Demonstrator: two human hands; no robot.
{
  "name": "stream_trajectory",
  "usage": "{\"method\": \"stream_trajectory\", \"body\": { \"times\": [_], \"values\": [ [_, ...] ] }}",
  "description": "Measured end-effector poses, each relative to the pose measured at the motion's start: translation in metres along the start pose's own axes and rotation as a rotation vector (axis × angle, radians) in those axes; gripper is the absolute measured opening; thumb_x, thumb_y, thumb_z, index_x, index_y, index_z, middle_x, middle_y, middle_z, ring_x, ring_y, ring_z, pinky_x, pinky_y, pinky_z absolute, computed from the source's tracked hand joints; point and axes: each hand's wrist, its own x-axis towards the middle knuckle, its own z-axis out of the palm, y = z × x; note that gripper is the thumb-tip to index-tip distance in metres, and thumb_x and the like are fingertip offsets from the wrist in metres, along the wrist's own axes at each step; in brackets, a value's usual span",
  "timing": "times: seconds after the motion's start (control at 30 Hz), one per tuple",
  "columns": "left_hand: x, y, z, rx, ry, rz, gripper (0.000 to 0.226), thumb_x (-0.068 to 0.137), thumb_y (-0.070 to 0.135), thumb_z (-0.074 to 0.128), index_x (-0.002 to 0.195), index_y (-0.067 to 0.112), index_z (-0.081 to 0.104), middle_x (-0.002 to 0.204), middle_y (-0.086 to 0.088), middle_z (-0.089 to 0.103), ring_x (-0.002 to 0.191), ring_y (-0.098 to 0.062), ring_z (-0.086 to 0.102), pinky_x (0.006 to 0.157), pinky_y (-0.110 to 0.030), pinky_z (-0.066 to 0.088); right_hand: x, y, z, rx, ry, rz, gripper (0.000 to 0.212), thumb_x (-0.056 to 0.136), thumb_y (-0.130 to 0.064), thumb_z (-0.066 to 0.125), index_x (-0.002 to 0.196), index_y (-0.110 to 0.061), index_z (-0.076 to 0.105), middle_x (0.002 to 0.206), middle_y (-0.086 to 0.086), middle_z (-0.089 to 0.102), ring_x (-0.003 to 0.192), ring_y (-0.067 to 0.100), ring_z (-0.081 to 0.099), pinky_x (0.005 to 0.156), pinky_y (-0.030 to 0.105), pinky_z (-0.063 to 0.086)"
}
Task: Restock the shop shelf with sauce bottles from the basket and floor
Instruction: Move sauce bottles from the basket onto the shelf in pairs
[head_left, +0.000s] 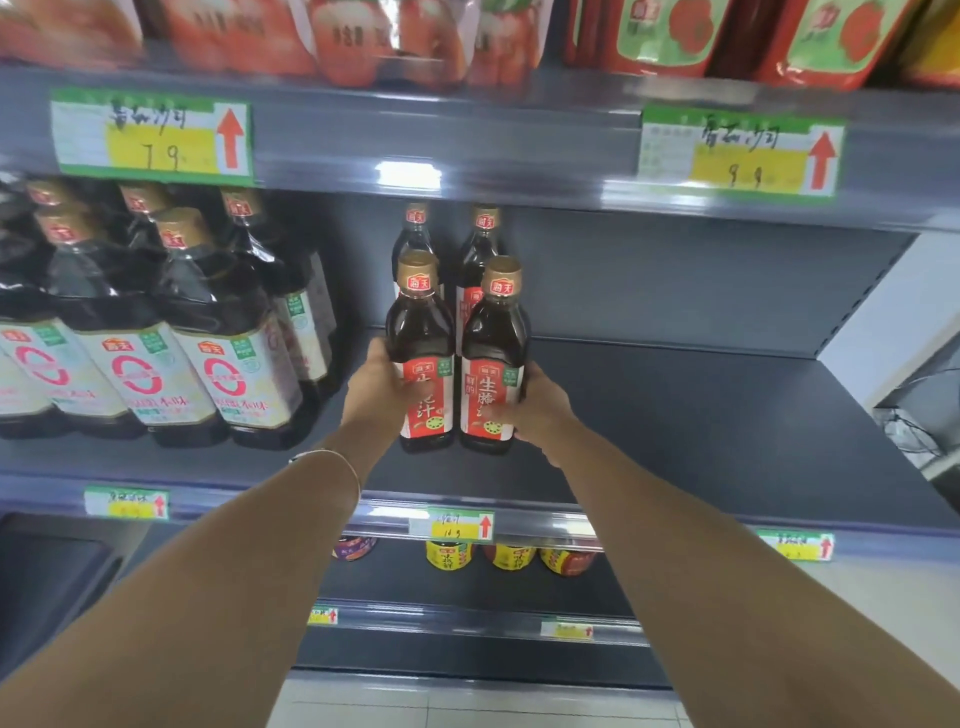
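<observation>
Two dark sauce bottles with red labels and gold caps stand side by side on the grey middle shelf (701, 415). My left hand (376, 387) grips the left bottle (422, 332) around its lower body. My right hand (540, 402) grips the right bottle (496, 338) the same way. Directly behind them stand two more bottles of the same kind (480, 244), close to the shelf's back wall. Basket and floor stock are out of view.
Larger dark bottles with white labels (208, 332) fill the shelf's left part. To the right of my bottles the shelf surface is bare. Red pouches (665, 36) line the shelf above; small jars (449, 555) sit on the shelf below. Price tags (451, 525) run along the shelf edges.
</observation>
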Motion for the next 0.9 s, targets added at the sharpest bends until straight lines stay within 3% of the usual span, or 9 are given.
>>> {"method": "stream_trajectory", "body": {
  "times": [0.13, 0.23, 0.4, 0.57, 0.67, 0.77, 0.9],
  "values": [
    [0.017, -0.005, -0.005, 0.005, -0.004, 0.02, 0.041, 0.081, 0.009, 0.066, 0.115, 0.01, 0.042, 0.097, -0.005, 0.061, 0.09, -0.023, 0.06, 0.085, -0.038, 0.05, 0.014, 0.0, 0.002, -0.02, 0.056, -0.052, 0.055, 0.072, -0.02, 0.079, 0.118, -0.022, 0.048, 0.109, -0.004, 0.064, 0.104, 0.021, 0.062, 0.084, 0.034, 0.05],
    [0.033, -0.008, -0.007, 0.025, -0.038, 0.027, 0.045, 0.082, 0.011, 0.066, 0.118, 0.009, 0.039, 0.099, -0.006, 0.061, 0.091, -0.023, 0.06, 0.083, -0.039, 0.05, 0.025, -0.001, 0.003, -0.011, 0.051, -0.068, 0.055, 0.072, -0.021, 0.078, 0.118, -0.021, 0.049, 0.109, -0.003, 0.065, 0.103, 0.021, 0.063, 0.088, 0.037, 0.053],
    [0.054, -0.014, -0.008, 0.044, -0.06, 0.06, 0.042, 0.084, 0.014, 0.064, 0.118, 0.014, 0.039, 0.089, 0.007, 0.057, 0.075, -0.005, 0.054, 0.063, -0.017, 0.041, 0.043, -0.001, 0.003, -0.004, 0.026, -0.098, 0.055, 0.073, -0.022, 0.077, 0.121, -0.021, 0.05, 0.112, -0.003, 0.065, 0.104, 0.019, 0.062, 0.088, 0.037, 0.053],
    [0.063, -0.013, -0.006, -0.021, -0.113, 0.073, 0.043, 0.085, 0.009, 0.06, 0.124, 0.014, 0.04, 0.102, 0.002, 0.058, 0.097, -0.016, 0.056, 0.087, -0.032, 0.045, 0.054, -0.002, 0.004, 0.001, -0.002, -0.095, 0.057, 0.074, -0.022, 0.078, 0.123, -0.022, 0.05, 0.117, -0.002, 0.064, 0.109, 0.021, 0.061, 0.093, 0.041, 0.051],
    [0.06, -0.012, -0.001, -0.047, -0.098, 0.07, 0.055, 0.086, 0.009, 0.059, 0.133, 0.019, 0.032, 0.106, 0.004, 0.056, 0.102, -0.016, 0.055, 0.089, -0.032, 0.043, 0.055, -0.001, 0.004, 0.009, -0.005, -0.098, 0.058, 0.073, -0.022, 0.078, 0.123, -0.023, 0.05, 0.118, -0.002, 0.064, 0.109, 0.02, 0.061, 0.091, 0.035, 0.05],
    [0.057, -0.01, 0.004, -0.128, -0.059, 0.039, 0.085, 0.078, 0.009, 0.069, 0.142, 0.024, 0.015, 0.115, 0.004, 0.053, 0.104, -0.013, 0.052, 0.09, -0.033, 0.044, 0.054, -0.001, 0.003, 0.018, -0.005, -0.11, 0.058, 0.073, -0.023, 0.078, 0.123, -0.024, 0.05, 0.118, -0.004, 0.064, 0.109, 0.018, 0.06, 0.084, 0.027, 0.044],
    [0.052, -0.01, 0.012, -0.128, 0.029, 0.073, 0.089, 0.071, 0.016, 0.076, 0.138, 0.028, 0.019, 0.112, 0.007, 0.053, 0.099, -0.011, 0.053, 0.082, -0.026, 0.044, 0.053, 0.0, 0.005, 0.031, 0.004, -0.11, 0.058, 0.073, -0.022, 0.078, 0.124, -0.023, 0.049, 0.118, -0.003, 0.064, 0.109, 0.017, 0.06, 0.081, 0.025, 0.043]
  ]
}}
